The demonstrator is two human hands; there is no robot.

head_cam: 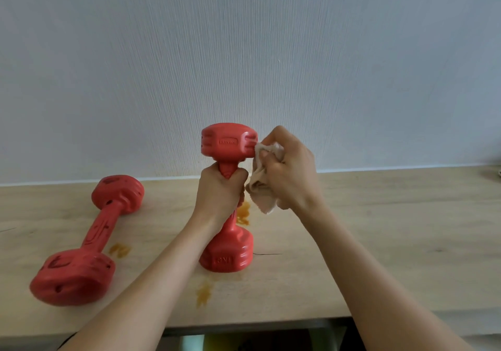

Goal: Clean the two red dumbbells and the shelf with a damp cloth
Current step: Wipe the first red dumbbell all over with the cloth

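Observation:
One red dumbbell stands on end on the light wooden shelf. My left hand grips its handle in a fist. My right hand holds a crumpled beige cloth and presses it against the right side of the dumbbell's upper head. The second red dumbbell lies on its side at the left of the shelf, with dark marks on its handle and heads.
Orange-brown stains mark the shelf: one behind the upright dumbbell, one beside the lying dumbbell, one near the front edge. A pale textured wall rises behind the shelf. A thin dark line crosses the wood.

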